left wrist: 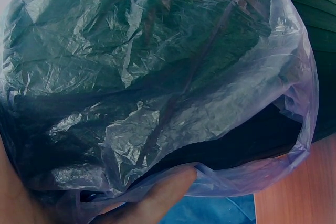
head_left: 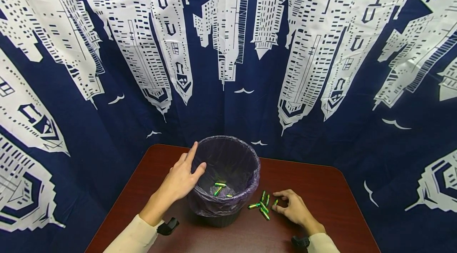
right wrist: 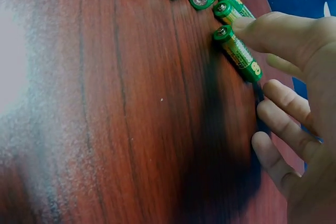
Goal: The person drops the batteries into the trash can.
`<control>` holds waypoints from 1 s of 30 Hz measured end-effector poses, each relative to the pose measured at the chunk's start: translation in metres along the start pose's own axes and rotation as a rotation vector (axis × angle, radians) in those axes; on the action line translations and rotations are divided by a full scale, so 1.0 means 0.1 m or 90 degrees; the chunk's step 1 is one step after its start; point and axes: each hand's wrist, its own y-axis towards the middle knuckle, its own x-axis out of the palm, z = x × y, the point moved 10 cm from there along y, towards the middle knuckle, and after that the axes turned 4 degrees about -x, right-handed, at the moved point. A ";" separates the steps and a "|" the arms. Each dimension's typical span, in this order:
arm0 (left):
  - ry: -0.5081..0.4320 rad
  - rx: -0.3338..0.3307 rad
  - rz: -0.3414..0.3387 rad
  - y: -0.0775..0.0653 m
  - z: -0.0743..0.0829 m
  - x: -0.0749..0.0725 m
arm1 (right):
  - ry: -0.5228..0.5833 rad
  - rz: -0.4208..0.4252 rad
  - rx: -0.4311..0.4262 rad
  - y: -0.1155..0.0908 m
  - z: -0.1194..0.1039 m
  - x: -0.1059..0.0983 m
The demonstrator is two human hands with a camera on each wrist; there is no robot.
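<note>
A lined trash bin (head_left: 221, 205) stands on the table, a translucent purple bag (left wrist: 173, 124) folded over its rim. My left hand (head_left: 182, 175) holds the bin's left rim, thumb inside and fingers along the outside. Several green batteries (head_left: 220, 188) lie at the bottom of the bin. Right of it rests a loose cluster of green batteries (head_left: 264, 207). My right hand (head_left: 294, 207) is spread around the nearest battery (right wrist: 239, 53), which lies on the table between thumb and fingers. The thumb tip is right at that battery's end.
The reddish-brown table (head_left: 303, 173) has its rounded far edge behind the bin. A dark blue curtain (head_left: 221, 114) with white building shapes hangs beyond it. Black straps circle both wrists.
</note>
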 end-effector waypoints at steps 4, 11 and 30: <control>0.000 0.000 -0.002 0.00 0.00 0.00 | -0.025 0.001 -0.003 -0.01 0.03 0.01; 0.002 0.002 -0.003 0.01 -0.01 0.01 | -0.053 0.001 -0.021 0.00 0.03 0.06; 0.005 0.007 0.000 0.01 0.00 0.02 | -0.047 0.038 -0.066 -0.03 0.00 0.05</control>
